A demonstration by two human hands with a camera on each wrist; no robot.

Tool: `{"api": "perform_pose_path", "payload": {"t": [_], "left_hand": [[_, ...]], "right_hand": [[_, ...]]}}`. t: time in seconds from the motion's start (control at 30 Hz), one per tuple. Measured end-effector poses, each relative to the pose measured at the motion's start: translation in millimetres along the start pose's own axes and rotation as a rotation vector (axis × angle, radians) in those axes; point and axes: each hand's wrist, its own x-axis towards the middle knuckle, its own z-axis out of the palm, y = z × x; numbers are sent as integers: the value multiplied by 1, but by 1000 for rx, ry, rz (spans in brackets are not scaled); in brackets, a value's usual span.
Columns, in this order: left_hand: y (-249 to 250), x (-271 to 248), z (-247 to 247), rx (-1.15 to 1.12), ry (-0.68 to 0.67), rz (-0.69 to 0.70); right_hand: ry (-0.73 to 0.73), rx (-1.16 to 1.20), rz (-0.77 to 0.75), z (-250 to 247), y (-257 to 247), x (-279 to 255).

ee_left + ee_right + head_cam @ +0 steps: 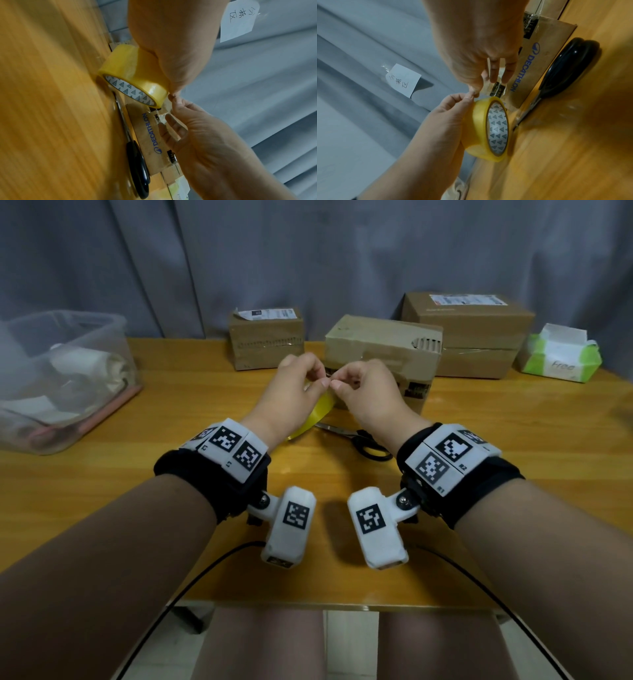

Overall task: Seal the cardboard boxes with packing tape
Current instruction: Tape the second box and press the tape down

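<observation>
A yellow packing tape roll (317, 410) is held just above the table, in front of a brown Decathlon cardboard box (380, 347). My left hand (320, 381) grips the roll (132, 79) from above, fingers curled over its rim. My right hand (339, 385) meets it fingertip to fingertip and pinches the tape's loose end at the rim of the roll (481, 128); its other fingers are spread. The box (150, 132) stands closed right behind both hands.
Black-handled scissors (359, 440) lie on the wooden table (171, 422) under my right hand. Two more cardboard boxes (265, 337) (469, 330) stand at the back. A tissue pack (558, 354) sits far right, a clear plastic bin (61, 371) far left. A grey curtain hangs behind.
</observation>
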Motion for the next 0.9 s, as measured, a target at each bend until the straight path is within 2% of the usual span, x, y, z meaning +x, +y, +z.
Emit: {"api": "perform_pose_path", "payload": {"t": [0.1, 0.23, 0.33, 0.4, 0.47, 0.57, 0.63, 0.7, 0.77, 0.83, 0.9], "left_hand": [[-1, -3, -5, 28, -12, 8], [-4, -8, -16, 116, -47, 40], [-7, -11, -24, 187, -48, 13], [-13, -11, -31, 230, -35, -37], [-20, -11, -36, 295, -65, -68], [-26, -12, -36, 462, -191, -105], [-28, -14, -34, 531, -262, -146], [-27, -15, -32, 528, -284, -205], [-22, -14, -31, 541, -265, -235], [-10, -8, -30, 571, -172, -146], [8, -1, -26, 515, -99, -35]], "right_hand": [[39, -42, 15, -2, 2, 1], [-93, -97, 42, -11, 0, -2], [-105, -187, 30, -13, -3, -4], [-70, -201, 47, -18, -3, -4], [2, -226, 2, -26, -4, -4], [173, -388, -152, -44, -5, -4], [233, -527, -144, -58, 0, 3], [153, -612, 12, -75, 10, 10], [-7, -618, 135, -90, 19, 14], [-110, -553, 140, -100, 23, 14], [-110, -517, 106, -103, 20, 11]]}}
